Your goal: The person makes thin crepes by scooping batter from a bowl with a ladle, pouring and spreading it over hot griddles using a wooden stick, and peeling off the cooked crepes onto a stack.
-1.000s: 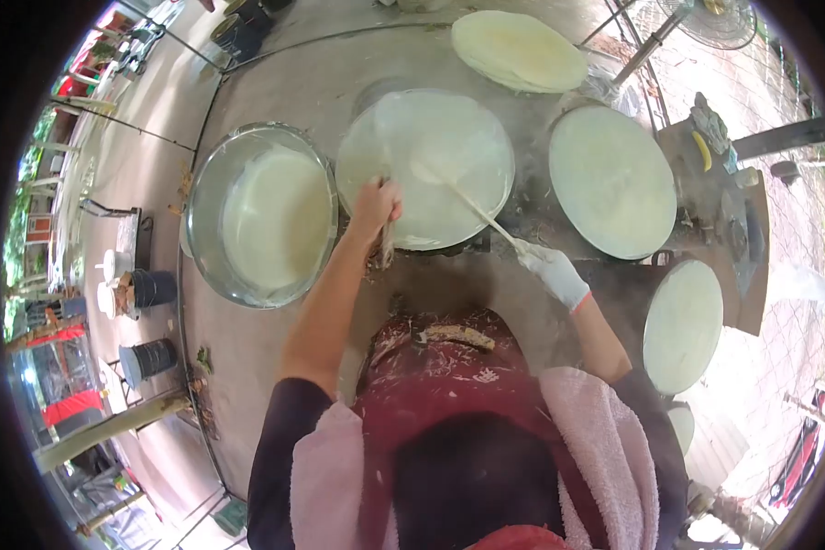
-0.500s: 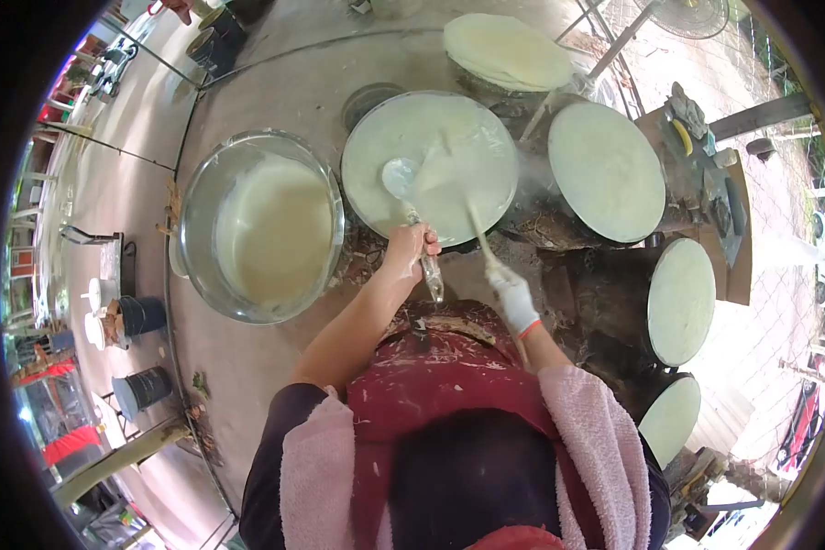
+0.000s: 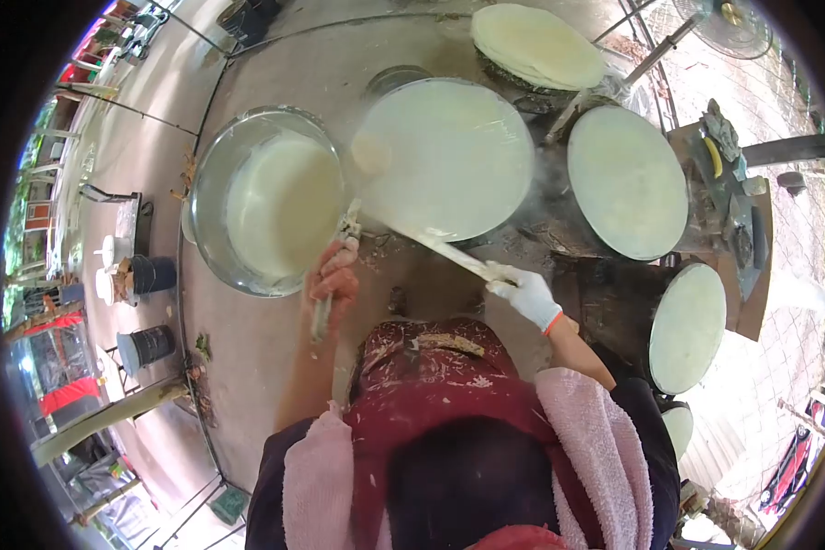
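My bare left hand (image 3: 335,272) is closed round the handle of a ladle (image 3: 352,218). The ladle's bowl is blurred over the left edge of a large round surface coated in pale batter (image 3: 454,156). My right hand (image 3: 524,298), in a white glove with an orange cuff, grips a long flat wooden stick (image 3: 442,249). This stick slants up and left along the near rim of that round surface. On the left, a wide metal basin (image 3: 209,252) holds creamy pale batter (image 3: 284,202).
Other pale round discs stand to the right: a large one (image 3: 626,181), one lower down (image 3: 687,328) and a partly hidden one. A stack of pale sheets (image 3: 536,46) sits at the top, near a fan (image 3: 731,23). Dark buckets (image 3: 151,273) are at far left.
The ladle has moved left from the middle of the round surface to its left edge. The stick has swung from upright to slanting left. My hands are farther apart.
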{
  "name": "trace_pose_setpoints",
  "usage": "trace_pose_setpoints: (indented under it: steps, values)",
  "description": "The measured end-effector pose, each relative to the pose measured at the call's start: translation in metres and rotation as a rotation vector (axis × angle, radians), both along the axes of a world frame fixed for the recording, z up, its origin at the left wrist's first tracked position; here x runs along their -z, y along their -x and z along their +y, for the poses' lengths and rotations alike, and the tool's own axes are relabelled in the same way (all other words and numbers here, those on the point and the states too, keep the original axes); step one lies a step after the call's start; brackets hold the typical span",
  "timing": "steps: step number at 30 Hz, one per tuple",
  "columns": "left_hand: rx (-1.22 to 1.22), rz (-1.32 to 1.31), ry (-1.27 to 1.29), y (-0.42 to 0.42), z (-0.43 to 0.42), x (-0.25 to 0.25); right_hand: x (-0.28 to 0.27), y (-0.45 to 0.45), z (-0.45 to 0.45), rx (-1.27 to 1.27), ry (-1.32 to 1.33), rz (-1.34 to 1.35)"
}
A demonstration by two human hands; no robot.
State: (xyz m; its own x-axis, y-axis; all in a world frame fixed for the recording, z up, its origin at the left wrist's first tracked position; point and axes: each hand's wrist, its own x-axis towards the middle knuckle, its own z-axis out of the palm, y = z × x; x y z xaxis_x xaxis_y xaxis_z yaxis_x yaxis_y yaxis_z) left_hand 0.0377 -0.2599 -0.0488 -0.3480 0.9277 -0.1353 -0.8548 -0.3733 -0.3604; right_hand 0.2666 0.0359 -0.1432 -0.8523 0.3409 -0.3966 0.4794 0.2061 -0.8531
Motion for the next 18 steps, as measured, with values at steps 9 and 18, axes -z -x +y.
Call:
trace_pose_setpoints:
  steps: [9, 18]
  values:
    - [0.102, 0.501, 0.918, 0.085, -0.156, 0.024, -0.012, 0.013, -0.047, 0.004, -0.065, -0.047]
    - [0.798, 2.747, 1.306, 0.232, -0.259, 0.169, -0.033, 0.07, -0.246, 0.514, 0.129, -0.086]
